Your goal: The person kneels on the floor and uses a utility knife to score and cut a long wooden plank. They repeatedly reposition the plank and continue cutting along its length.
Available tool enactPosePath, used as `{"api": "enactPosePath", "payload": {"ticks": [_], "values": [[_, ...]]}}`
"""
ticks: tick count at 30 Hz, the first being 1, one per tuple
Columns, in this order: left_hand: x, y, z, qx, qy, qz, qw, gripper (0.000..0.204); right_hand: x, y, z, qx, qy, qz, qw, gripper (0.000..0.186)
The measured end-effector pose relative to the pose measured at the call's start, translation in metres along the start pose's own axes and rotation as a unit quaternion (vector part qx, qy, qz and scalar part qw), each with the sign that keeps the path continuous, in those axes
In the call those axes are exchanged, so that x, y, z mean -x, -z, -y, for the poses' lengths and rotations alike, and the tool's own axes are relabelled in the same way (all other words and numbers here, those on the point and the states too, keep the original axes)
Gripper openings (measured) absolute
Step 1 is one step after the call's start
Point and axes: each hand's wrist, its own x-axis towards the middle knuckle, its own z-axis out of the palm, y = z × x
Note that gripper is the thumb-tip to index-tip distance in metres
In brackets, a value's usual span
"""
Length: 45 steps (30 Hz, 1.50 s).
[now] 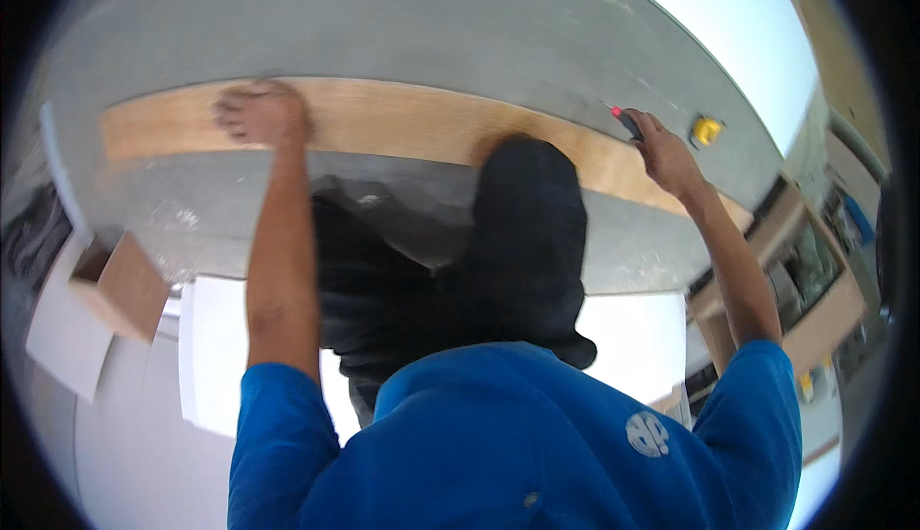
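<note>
A long, light wooden strip (393, 113) lies across a grey surface (393, 22). My left hand (259, 111) rests on the strip's left part, slightly blurred, fingers apart on the wood. My right hand (661, 147) is closed on a tool (628, 120) with a red and dark grey handle and a thin tip, held over the strip's right part near its far edge. A small yellow tape measure (707, 128) lies on the grey surface just right of that hand. My dark-trousered knee (527, 185) is on or against the strip's near edge.
A white panel (747, 12) runs along the far right, another white sheet (211, 357) lies below me. An open cardboard box (129, 290) stands at left, a larger one (815, 329) holding assorted items at right. A grey pipe-like object (853, 147) is at the right rim.
</note>
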Motion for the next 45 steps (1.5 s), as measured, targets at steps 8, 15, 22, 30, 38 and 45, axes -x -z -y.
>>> {"api": "enactPosePath", "payload": {"ticks": [8, 15, 22, 30, 38, 45], "values": [[0.001, 0.014, -0.009, 0.022, 0.026, 0.079, 0.996, 0.070, -0.176, -0.038, 0.262, 0.001, 0.215, -0.015, 0.977, 0.050], [0.001, 0.016, -0.008, 0.015, 0.021, 0.072, 0.997, 0.071, -0.197, -0.052, 0.291, 0.010, 0.224, 0.016, 0.975, 0.043], [0.001, 0.005, -0.004, 0.005, 0.016, 0.042, 0.999, 0.070, -0.186, -0.050, 0.239, 0.023, 0.222, 0.059, 0.973, 0.043], [-0.002, -0.006, 0.003, -0.026, -0.010, -0.002, 1.000, 0.068, -0.116, -0.047, 0.107, 0.096, 0.150, 0.084, 0.980, 0.054], [0.000, 0.008, -0.009, 0.009, 0.022, 0.034, 0.999, 0.068, -0.048, -0.060, 0.002, 0.144, 0.062, 0.086, 0.984, 0.055], [0.001, 0.005, -0.009, 0.003, 0.024, 0.049, 0.998, 0.067, -0.015, -0.069, -0.068, 0.189, 0.034, 0.106, 0.976, 0.057]]}}
